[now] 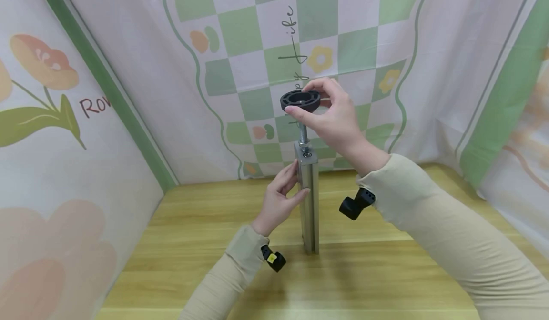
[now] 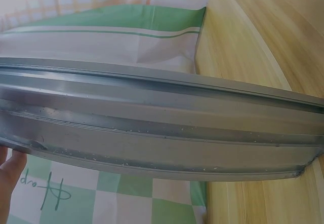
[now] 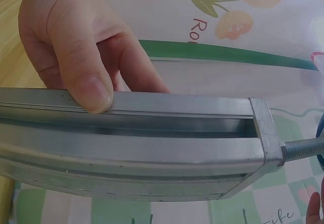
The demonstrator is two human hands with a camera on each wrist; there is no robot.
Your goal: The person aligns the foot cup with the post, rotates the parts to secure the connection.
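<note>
Gripping silver grooved metal bar in left hand, inside back edge of wooden desk — pinching round black disc in right hand.

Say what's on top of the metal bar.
A metal plate caps the bar; a threaded bolt rises from it to a black ring. The right hand covers part of the ring's edge.

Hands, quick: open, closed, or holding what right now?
Left hand: holding the upright metal profile between thumb and fingers.
Right hand: holding the black round foot by its rim.
</note>
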